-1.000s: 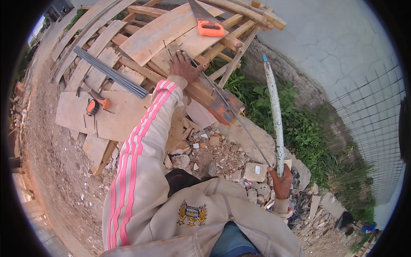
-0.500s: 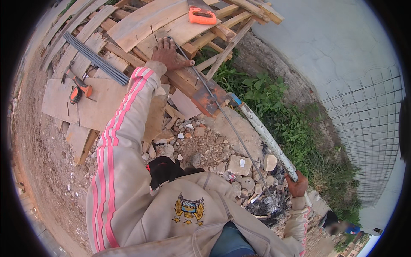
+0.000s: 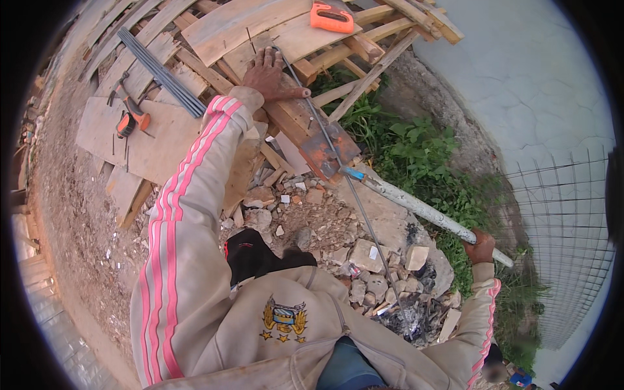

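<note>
My left hand (image 3: 265,77) lies open and flat on a thick wooden plank (image 3: 289,120), its thumb stretched across a thin steel rod (image 3: 354,192). The rod runs from beside my fingers, over a rusty metal plate (image 3: 325,151) on the plank's end, and down above the rubble. My right hand (image 3: 480,246) is closed round a long white-painted pipe (image 3: 416,205), near its far-right end. The pipe's blue end (image 3: 353,173) meets the rod at the edge of the plate. Upright nails or pins (image 3: 250,40) stand in the wood by my left fingers.
A handsaw (image 3: 331,17) rests on boards at the top. At left lie a bundle of steel rods (image 3: 159,73), a hammer (image 3: 133,107) and a tape measure (image 3: 125,124). Broken rubble (image 3: 367,255), green plants (image 3: 416,149) and wire mesh (image 3: 559,227) against a wall surround the bench.
My right hand has swung the pipe's gripped end rightward and up, away from my body. The rod stays under my left hand, which remains flat. The whole view has shifted slightly.
</note>
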Action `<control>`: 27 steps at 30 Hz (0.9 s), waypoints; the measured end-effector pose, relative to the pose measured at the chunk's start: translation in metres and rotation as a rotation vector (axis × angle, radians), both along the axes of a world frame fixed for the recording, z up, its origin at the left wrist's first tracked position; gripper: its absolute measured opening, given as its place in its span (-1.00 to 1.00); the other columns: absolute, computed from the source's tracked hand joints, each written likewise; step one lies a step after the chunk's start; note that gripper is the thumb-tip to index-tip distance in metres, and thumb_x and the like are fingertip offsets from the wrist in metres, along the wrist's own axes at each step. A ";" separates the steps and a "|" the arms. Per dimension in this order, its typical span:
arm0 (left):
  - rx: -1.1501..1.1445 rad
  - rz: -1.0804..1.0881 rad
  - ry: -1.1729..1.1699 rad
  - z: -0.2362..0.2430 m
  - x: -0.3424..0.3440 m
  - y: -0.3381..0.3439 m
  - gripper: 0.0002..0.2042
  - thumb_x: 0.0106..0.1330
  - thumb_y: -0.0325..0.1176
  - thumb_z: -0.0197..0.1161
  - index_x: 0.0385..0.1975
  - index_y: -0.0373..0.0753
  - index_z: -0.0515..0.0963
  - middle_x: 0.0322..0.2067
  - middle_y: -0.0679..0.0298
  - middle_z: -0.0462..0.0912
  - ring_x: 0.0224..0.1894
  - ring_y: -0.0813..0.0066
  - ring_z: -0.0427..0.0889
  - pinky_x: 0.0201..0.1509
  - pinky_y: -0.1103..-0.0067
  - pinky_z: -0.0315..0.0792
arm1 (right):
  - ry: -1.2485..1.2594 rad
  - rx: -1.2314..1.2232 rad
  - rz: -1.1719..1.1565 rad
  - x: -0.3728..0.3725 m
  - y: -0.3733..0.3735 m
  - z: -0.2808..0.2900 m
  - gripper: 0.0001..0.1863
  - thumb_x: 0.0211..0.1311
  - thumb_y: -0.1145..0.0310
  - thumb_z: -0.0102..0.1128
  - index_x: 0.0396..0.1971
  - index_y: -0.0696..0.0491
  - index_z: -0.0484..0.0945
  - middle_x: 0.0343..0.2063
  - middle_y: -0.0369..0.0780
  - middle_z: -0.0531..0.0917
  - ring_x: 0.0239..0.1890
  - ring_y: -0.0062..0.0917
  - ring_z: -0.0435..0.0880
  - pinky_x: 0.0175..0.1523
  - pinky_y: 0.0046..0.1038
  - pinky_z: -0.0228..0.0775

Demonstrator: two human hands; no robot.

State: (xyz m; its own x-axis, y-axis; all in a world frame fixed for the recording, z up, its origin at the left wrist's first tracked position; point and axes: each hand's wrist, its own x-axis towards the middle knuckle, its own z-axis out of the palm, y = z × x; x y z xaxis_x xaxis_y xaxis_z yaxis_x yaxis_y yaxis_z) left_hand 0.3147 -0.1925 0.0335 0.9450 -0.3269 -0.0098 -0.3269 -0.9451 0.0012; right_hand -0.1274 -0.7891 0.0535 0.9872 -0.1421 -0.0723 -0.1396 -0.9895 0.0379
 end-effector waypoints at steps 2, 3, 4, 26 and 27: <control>0.003 0.004 -0.007 -0.003 0.000 0.003 0.45 -0.21 0.78 0.08 0.50 -0.43 0.02 0.52 -0.16 -0.03 0.59 -0.12 -0.16 0.58 0.04 -0.09 | -0.016 0.027 0.058 0.037 -0.013 0.000 -0.65 -0.14 0.25 0.54 -0.31 0.01 0.65 -0.46 -0.08 0.69 -0.29 -0.04 0.67 -0.14 -0.04 0.46; 0.005 0.005 0.000 -0.003 0.001 0.002 0.45 -0.21 0.78 0.08 0.50 -0.43 0.02 0.52 -0.16 -0.03 0.59 -0.12 -0.16 0.58 0.04 -0.09 | -0.025 0.038 0.083 0.056 -0.017 0.003 -0.67 -0.12 0.27 0.52 -0.31 0.01 0.64 -0.43 -0.08 0.69 -0.28 -0.02 0.67 -0.13 -0.03 0.46; 0.009 0.008 0.006 -0.002 0.000 0.002 0.45 -0.20 0.78 0.07 0.50 -0.43 0.02 0.52 -0.16 -0.03 0.59 -0.12 -0.16 0.58 0.05 -0.09 | -0.013 0.032 0.095 0.073 -0.021 0.004 -0.67 -0.10 0.30 0.50 -0.29 0.03 0.64 -0.39 -0.05 0.70 -0.25 -0.01 0.67 -0.11 -0.03 0.46; -0.015 -0.006 -0.026 0.000 -0.002 0.000 0.44 -0.18 0.78 0.05 0.49 -0.45 0.02 0.51 -0.18 -0.01 0.58 -0.11 -0.10 0.59 0.12 -0.08 | -0.122 -0.031 -0.009 0.094 -0.009 -0.011 -0.81 -0.09 0.40 0.35 -0.40 0.03 0.59 -0.41 -0.04 0.68 -0.24 0.02 0.64 -0.14 0.00 0.45; -0.004 -0.011 -0.023 -0.002 -0.001 0.000 0.44 -0.17 0.78 0.05 0.49 -0.45 0.02 0.51 -0.19 -0.01 0.58 -0.11 -0.10 0.59 0.12 -0.08 | -0.150 -0.050 -0.015 0.083 -0.007 -0.013 -0.80 -0.08 0.38 0.36 -0.39 0.02 0.59 -0.41 -0.02 0.67 -0.24 0.03 0.64 -0.15 0.00 0.45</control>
State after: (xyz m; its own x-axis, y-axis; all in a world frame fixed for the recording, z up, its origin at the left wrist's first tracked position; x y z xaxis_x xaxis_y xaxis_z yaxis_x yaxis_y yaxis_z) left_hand 0.3134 -0.1927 0.0320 0.9413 -0.3372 0.0132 -0.3372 -0.9414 -0.0029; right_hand -0.0446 -0.7965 0.0410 0.9841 -0.1566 0.0836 -0.1622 -0.9846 0.0650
